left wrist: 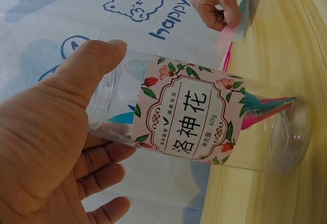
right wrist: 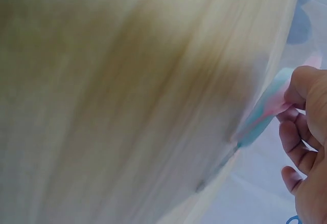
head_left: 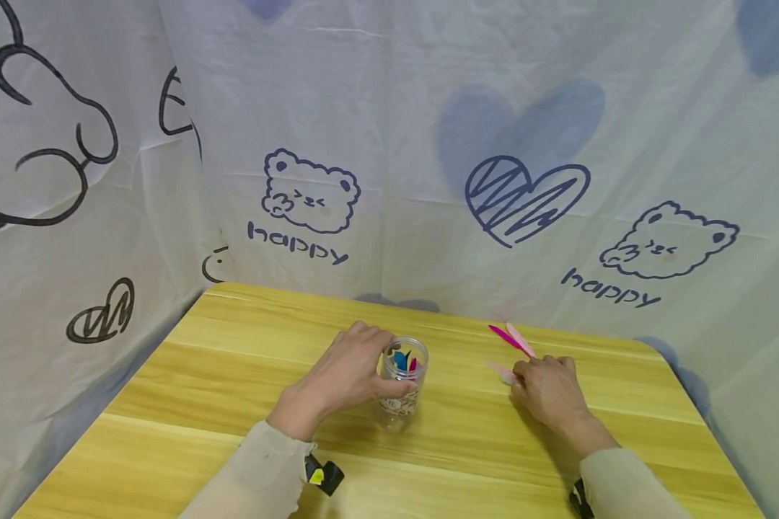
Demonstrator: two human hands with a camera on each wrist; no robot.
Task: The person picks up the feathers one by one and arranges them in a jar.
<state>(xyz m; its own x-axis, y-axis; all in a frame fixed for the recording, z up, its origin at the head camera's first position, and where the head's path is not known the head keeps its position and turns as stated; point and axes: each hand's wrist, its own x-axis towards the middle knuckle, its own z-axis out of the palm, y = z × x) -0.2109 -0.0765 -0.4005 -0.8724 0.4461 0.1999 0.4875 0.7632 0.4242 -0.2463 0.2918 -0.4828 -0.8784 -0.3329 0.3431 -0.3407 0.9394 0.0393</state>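
Note:
My left hand [head_left: 347,367] grips a clear plastic jar [head_left: 397,405] near its open mouth, thumb on one side and fingers on the other. A pink floral label [left wrist: 189,111] wraps the jar, and blue and magenta feathers [left wrist: 263,109] stand inside it. To the right, my right hand [head_left: 552,393] pinches a pale pink feather and a light blue feather [right wrist: 263,111] between thumb and fingers, low over the table. Just beyond that hand, a magenta feather [head_left: 505,336] and a light pink feather [head_left: 518,339] fan apart; their near ends meet its fingers in the head view.
The yellow wood-grain table [head_left: 247,324] has rounded far corners. A white cloth [head_left: 389,144] printed with hearts, bears and "happy" hangs behind it and along the left side. Black straps [head_left: 324,476] show at the wrists beneath the light sleeves.

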